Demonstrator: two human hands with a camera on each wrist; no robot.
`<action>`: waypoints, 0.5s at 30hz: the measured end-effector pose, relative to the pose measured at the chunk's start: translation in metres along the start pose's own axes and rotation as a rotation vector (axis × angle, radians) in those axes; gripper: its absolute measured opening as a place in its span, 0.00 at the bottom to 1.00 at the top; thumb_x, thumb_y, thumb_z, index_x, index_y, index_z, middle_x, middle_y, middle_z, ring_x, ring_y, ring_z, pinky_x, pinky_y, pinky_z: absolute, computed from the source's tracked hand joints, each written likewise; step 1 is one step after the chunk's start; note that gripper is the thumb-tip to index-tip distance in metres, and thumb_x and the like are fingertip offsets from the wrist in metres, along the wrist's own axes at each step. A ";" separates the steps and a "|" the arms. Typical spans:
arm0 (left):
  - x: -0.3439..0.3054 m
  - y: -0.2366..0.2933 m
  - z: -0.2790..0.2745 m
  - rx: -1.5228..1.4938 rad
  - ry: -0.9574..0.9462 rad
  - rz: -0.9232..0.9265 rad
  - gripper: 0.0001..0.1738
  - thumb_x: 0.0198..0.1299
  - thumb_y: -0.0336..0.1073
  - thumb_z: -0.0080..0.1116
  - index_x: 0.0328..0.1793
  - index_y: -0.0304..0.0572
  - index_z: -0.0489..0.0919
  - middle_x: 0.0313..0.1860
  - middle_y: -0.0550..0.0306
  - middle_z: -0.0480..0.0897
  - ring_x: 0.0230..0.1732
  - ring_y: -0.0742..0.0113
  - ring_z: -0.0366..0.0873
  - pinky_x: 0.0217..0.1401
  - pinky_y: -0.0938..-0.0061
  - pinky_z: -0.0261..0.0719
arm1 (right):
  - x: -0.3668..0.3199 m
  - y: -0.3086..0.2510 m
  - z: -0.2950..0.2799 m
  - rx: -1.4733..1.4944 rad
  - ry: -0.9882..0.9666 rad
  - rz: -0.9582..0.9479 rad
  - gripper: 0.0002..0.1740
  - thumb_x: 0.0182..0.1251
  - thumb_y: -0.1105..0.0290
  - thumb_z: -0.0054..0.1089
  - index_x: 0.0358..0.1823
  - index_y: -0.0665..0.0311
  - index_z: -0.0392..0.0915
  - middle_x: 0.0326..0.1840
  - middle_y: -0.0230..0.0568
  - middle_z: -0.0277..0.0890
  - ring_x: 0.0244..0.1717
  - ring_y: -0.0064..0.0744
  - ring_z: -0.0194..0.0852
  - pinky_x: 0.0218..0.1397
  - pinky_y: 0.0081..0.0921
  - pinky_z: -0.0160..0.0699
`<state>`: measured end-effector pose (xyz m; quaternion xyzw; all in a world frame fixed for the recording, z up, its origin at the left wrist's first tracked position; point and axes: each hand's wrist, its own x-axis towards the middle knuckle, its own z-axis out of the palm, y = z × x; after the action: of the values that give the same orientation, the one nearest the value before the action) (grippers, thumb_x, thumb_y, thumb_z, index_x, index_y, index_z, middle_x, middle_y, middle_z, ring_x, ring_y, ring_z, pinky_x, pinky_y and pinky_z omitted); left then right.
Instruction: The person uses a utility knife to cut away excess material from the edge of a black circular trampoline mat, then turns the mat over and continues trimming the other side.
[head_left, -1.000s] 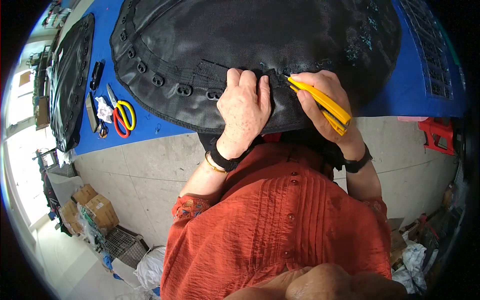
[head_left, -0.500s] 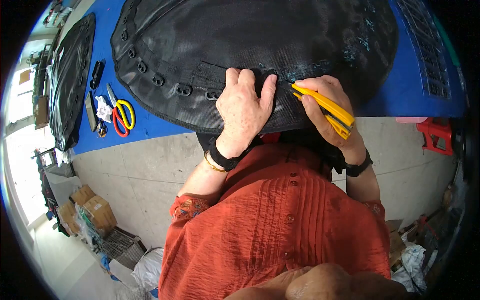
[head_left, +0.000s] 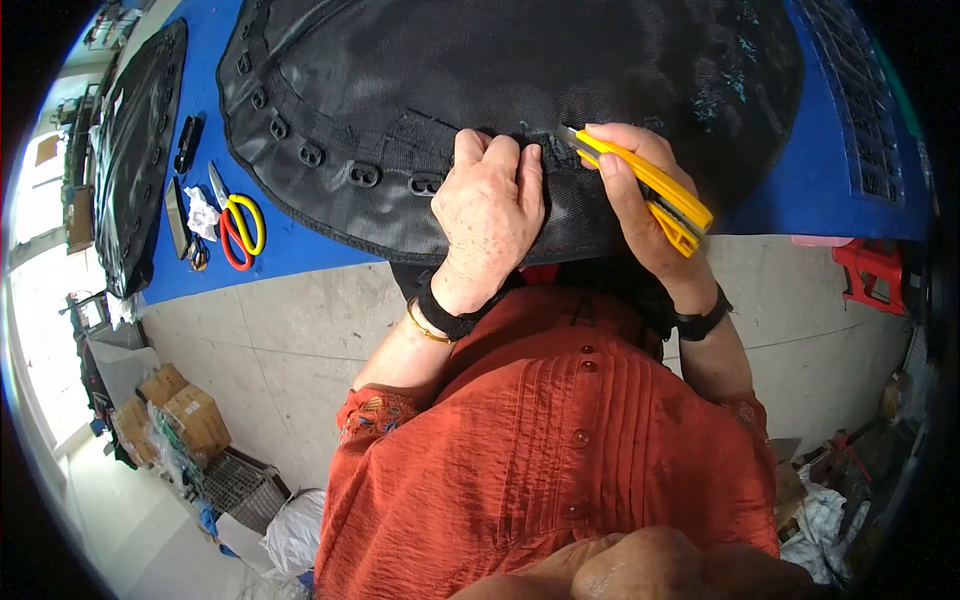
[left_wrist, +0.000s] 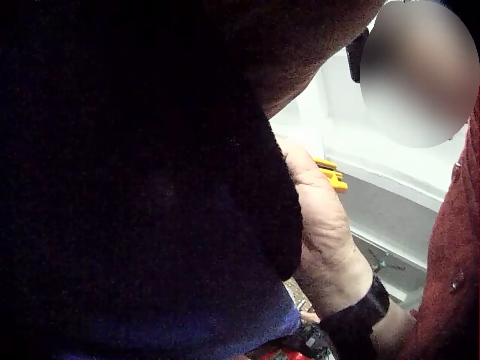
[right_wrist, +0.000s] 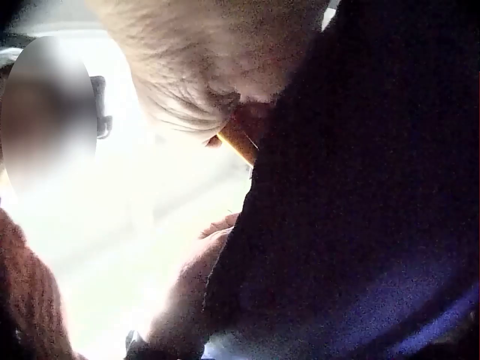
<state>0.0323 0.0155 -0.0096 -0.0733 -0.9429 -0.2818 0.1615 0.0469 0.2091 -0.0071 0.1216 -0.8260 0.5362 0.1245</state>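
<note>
A large rounded black fabric panel [head_left: 480, 75] lies on the blue table, with black plastic clips [head_left: 365, 174] along its near-left border. On its near edge, my left hand [head_left: 488, 205] grips a bit of the fabric, fingers curled and thumb against the index finger. Yellow thread snips [head_left: 660, 185] are in my right hand [head_left: 640, 190], their dark blades [head_left: 575, 138] angled left, tips just right of the left thumb at the fabric. In the left wrist view the right hand [left_wrist: 322, 206] shows beyond the dark cloth, yellow handles beside it.
Scissors with red and yellow handles [head_left: 243, 230] lie at the left, beside crumpled white paper [head_left: 202, 215] and a black tool [head_left: 187, 143]. Another black panel [head_left: 140, 160] is at the far left. Turquoise thread scraps [head_left: 705, 107] dot the panel. A red stool [head_left: 870, 275] stands right.
The left thumb lifted away from its fingers, then came back against them. The snips drew back to the right, then moved up and left to the fabric by the left thumb.
</note>
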 end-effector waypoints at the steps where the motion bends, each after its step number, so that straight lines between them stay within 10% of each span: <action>1: -0.001 -0.001 0.000 0.009 -0.007 0.012 0.15 0.73 0.42 0.68 0.36 0.40 0.81 0.42 0.45 0.81 0.33 0.42 0.85 0.35 0.53 0.84 | 0.001 0.001 0.001 -0.007 -0.003 -0.013 0.15 0.83 0.66 0.62 0.65 0.60 0.82 0.57 0.40 0.88 0.58 0.41 0.83 0.65 0.37 0.81; 15: 0.000 0.001 0.000 -0.014 -0.003 -0.019 0.16 0.72 0.42 0.69 0.34 0.40 0.80 0.40 0.45 0.82 0.35 0.42 0.84 0.37 0.53 0.82 | 0.004 0.004 0.004 -0.063 -0.022 -0.049 0.14 0.81 0.67 0.63 0.62 0.60 0.83 0.56 0.39 0.89 0.56 0.43 0.84 0.68 0.41 0.77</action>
<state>0.0322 0.0163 -0.0092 -0.0660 -0.9419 -0.2896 0.1570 0.0413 0.2072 -0.0109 0.1438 -0.8406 0.5052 0.1324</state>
